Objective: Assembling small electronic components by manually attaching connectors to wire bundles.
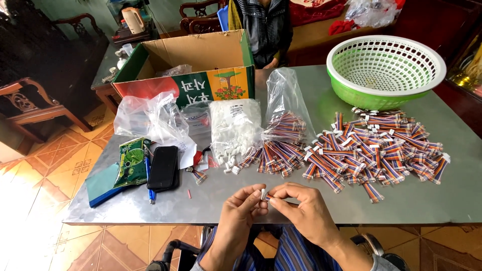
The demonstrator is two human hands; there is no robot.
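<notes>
Left hand [240,207]: near edge of the metal table [452,200], palm turned inward, thumb and forefinger pinched on a small white connector housing [263,194], held just above the table edge at scene centre

Right hand [301,208]: directly right of the left, fingertips touching it; thumb and forefinger closed narrowly on a short striped ribbon cable [273,197], remaining fingers curled under

Cable to housing: cable's long axis running left to right, its left end meeting the housing's right face; whether already seated, cannot tell. Both hands equally near the joint, wrists rising from the lap, forearms converging

Loose pile of striped ribbon cables [376,150]: far right of the hands, well apart, nearer the right hand

Bundled cables spilling from a clear bag [283,135]: straight beyond the hands

Bag of white connector housings [235,128]: far and slightly left, nearer the left hand

Green and white plastic basket [385,70]: far right

Open cardboard box [196,65]: far left

Black phone [163,168], green packet [133,161], blue pen [149,188]: left side

Another person's dark striped jacket [266,30]: beyond the box
</notes>
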